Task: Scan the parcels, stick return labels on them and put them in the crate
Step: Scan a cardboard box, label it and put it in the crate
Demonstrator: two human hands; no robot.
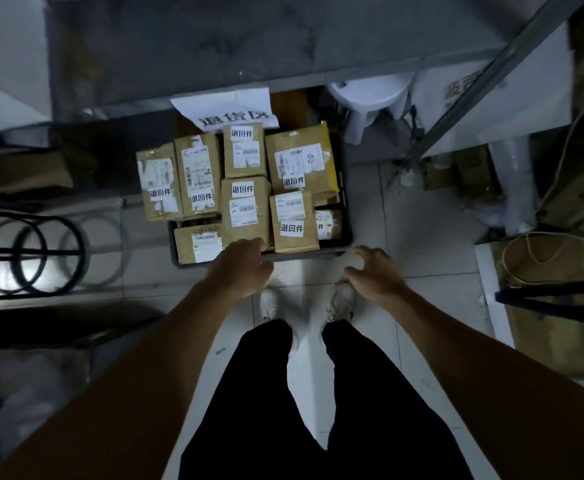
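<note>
The dark crate (pixel 347 209) stands on the tiled floor (pixel 422 258), under a sheet of paper (pixel 228 110) with large printed characters, and it is full of brown parcels (pixel 245 206). They lie tightly side by side, and two at the left (pixel 179 178) seem to stick out over the crate's far left corner. I judge this the main risk: if the crate is lifted or pushed unevenly, these can slide off and fall. Most parcels show a white return label (pixel 292 228); on the front left parcel (pixel 197 244) I cannot see one, so it may go unlabelled.

The left hand (pixel 245 268) reaches over the near rim, its fingers curled down at the rim beside a parcel; whether it grips I cannot tell. The right hand (pixel 373 268) hovers just before the rim, loosely curled, holding nothing. A one-handed pull would tilt the load.
</note>
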